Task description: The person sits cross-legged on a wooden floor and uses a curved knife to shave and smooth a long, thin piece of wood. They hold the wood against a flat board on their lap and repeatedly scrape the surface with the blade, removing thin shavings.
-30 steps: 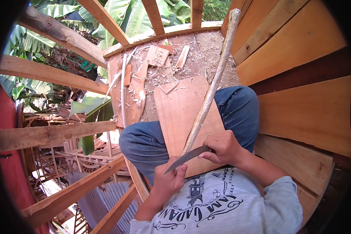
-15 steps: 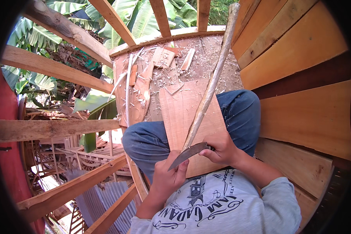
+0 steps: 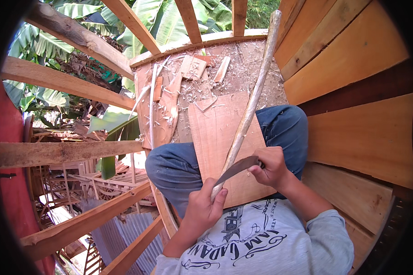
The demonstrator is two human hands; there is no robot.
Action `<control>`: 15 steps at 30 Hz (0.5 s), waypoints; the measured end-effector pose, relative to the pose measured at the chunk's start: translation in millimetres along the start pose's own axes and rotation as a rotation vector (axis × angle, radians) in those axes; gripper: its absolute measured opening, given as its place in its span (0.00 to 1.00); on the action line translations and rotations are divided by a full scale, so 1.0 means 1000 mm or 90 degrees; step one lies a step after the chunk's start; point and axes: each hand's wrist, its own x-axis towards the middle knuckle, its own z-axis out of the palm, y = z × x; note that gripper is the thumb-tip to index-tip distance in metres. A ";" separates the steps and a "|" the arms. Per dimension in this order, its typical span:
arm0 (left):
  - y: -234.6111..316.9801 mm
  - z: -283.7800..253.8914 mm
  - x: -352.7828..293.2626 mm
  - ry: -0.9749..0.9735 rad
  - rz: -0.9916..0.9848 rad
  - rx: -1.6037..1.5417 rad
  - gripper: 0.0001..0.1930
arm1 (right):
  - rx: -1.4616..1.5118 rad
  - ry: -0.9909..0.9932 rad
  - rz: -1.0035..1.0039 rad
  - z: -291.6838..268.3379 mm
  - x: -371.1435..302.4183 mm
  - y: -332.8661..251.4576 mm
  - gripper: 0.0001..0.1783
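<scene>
The left hand (image 3: 205,207) grasps the near end of a long, slender wooden stick (image 3: 246,121), pale with brown streaks, slanting far and right over a flat, fine-grained board (image 3: 211,142); a dark, curved knife (image 3: 237,169) crosses the stick, clenched in the right hand (image 3: 271,168).

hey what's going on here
A person sits with a board over the lap. The left hand grips the near end of a long stick that slants away above the board. The right hand holds a knife, its blade crossing over the stick close to the left hand. Shavings lie on the board and, with wood scraps, on the floor beyond.
</scene>
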 end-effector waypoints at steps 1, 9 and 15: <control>-0.002 -0.001 -0.002 0.000 -0.010 0.002 0.06 | 0.064 0.083 0.079 0.000 0.000 0.006 0.23; -0.003 0.004 0.005 0.009 -0.011 0.002 0.06 | 0.012 0.035 0.021 -0.025 0.014 0.010 0.26; 0.009 0.005 0.008 -0.008 0.021 0.006 0.05 | -0.039 0.001 0.036 0.001 0.010 0.002 0.30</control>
